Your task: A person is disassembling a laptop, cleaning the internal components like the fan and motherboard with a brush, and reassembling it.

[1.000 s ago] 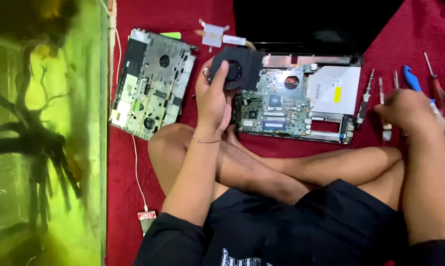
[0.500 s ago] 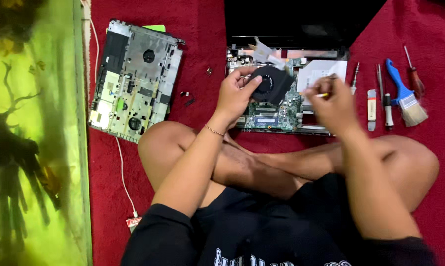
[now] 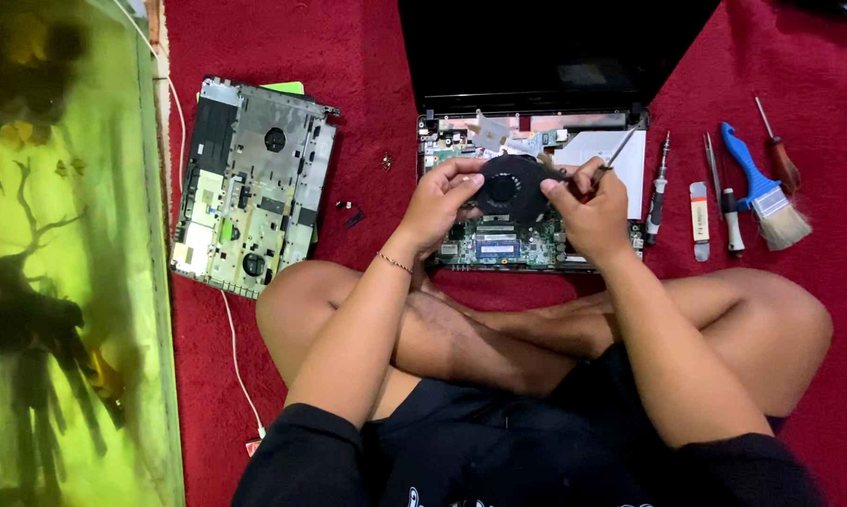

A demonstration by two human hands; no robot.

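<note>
The person sits cross-legged on a red carpet [image 3: 207,376], knees wide, and both arms reach forward over the legs.

The left hand [image 3: 439,202] has a thin bracelet on the wrist. Its fingers curl around the left side of a round black fan [image 3: 510,188] and hold it. The right hand [image 3: 587,205] pinches the right side of the fan with its fingertips. The same hand also grips a thin screwdriver [image 3: 618,153], whose metal tip points up and away. Both hands are closed on the fan, which sits just over the open laptop base [image 3: 508,249] in the middle of the carpet. The hands and the fan hide much of the green board inside the base. Past the base lies the dark laptop screen [image 3: 555,47].

To the right of the base, tools lie in a row on the carpet: a small black screwdriver [image 3: 658,188], a flat white tool [image 3: 700,221], a white-handled tool [image 3: 728,211], a brush with a blue handle [image 3: 766,192] and a red-handled screwdriver [image 3: 778,150].

To the left of the base are a few tiny dark parts [image 3: 348,211], then a grey laptop cover [image 3: 254,183] lying inside up. A white cable [image 3: 236,347] runs along the carpet beside it. At the left edge stands a fish tank [image 3: 57,282] with greenish water.
</note>
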